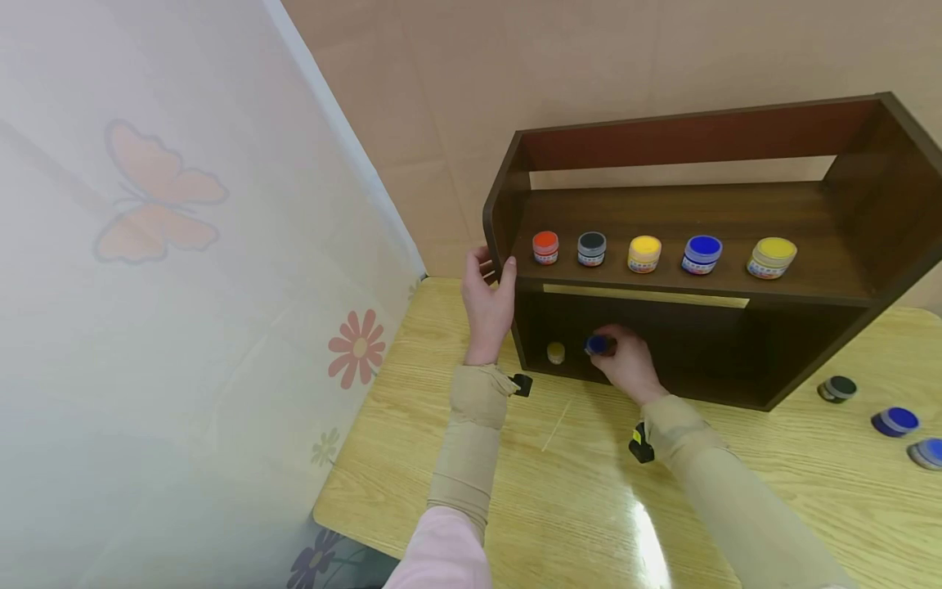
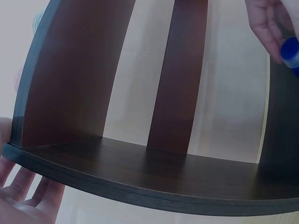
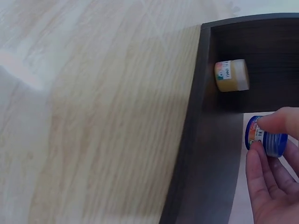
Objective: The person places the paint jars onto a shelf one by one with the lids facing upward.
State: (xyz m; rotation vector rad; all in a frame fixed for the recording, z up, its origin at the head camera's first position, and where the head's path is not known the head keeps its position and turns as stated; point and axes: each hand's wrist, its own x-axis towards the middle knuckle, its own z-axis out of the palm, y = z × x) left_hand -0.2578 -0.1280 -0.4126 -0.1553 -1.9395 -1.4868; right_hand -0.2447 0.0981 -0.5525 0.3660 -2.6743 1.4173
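Note:
My left hand [image 1: 489, 315] grips the left side panel of a dark brown two-tier shelf [image 1: 699, 204], thumb at the front edge and fingers round the outside. In the lower compartment my right hand [image 1: 629, 364] pinches a small blue paint jar [image 3: 266, 135] between thumb and fingers, close over the compartment floor. To the left of it stands a yellow paint jar [image 1: 555, 352], near the compartment's left corner. A row of paint jars runs along the upper tier: red [image 1: 545, 248], black [image 1: 592, 249], orange-yellow [image 1: 644, 254], blue [image 1: 702, 254] and yellow [image 1: 771, 258].
On the wooden table [image 1: 412, 458], right of the shelf, sit a black jar [image 1: 837, 388], a dark blue jar [image 1: 895, 421] and a lighter blue jar [image 1: 926, 453]. A white curtain [image 1: 243, 245] with flower prints hangs along the table's left side.

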